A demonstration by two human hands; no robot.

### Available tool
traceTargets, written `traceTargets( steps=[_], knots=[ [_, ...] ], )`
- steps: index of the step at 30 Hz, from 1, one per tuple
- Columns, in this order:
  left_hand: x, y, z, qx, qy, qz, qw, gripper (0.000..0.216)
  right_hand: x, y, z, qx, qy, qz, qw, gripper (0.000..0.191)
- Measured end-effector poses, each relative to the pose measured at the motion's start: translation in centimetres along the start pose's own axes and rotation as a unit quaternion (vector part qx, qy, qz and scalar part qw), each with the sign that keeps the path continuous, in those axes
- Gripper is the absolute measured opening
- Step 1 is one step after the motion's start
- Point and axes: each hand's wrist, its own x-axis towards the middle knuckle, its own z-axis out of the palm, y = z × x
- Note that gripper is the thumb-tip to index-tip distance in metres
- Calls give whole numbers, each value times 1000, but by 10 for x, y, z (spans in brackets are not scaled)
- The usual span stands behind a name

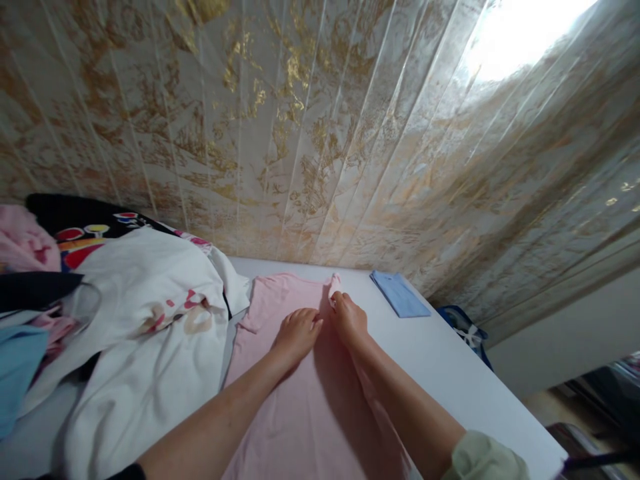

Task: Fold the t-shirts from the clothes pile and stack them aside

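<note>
A pink T-shirt (295,407) lies spread on the white table in front of me, its neck end pointing away. My left hand (299,331) rests on the upper middle of the shirt, palm down, with its fingers lying on the cloth. Just to its right, my right hand (349,319) pinches the shirt's right edge near the shoulder. A bit of bunched pink cloth sticks up beyond those fingers. The right forearm covers part of the shirt's right side.
On the left is a heap of clothes, with a white garment (150,293) nearest the shirt and a black printed one (100,220) behind. A folded blue cloth (400,294) lies at the white table's (430,373) back right. A patterned curtain (280,133) hangs behind. A dark blue bag (465,327) stands beyond the right edge.
</note>
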Motion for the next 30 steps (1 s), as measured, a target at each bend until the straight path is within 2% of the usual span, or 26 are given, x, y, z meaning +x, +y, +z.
traceTargets(
  steps=[4, 7, 19, 24, 28, 30],
  knots=[
    [3, -1, -5, -40, 19, -21, 999, 33, -8, -25, 5, -10, -15, -31, 999, 19],
    [3, -3, -6, -40, 23, -25, 999, 36, -14, -31, 9, -5, -18, -46, 999, 20],
    [6, -6, -3, -26, -10, 9, 1000, 40, -25, -19, 11, 51, -24, -45, 997, 23],
    [4, -4, -3, -4, -21, 40, 999, 35, -43, 2, 6, 119, -74, -52, 989, 21],
    [3, -3, -2, 13, -24, 45, 999, 34, -65, 39, -6, 143, -143, -41, 978, 9],
    [3, -4, -1, 14, -27, 45, 999, 34, -80, 57, -15, 176, -177, -46, 967, 11]
  ],
)
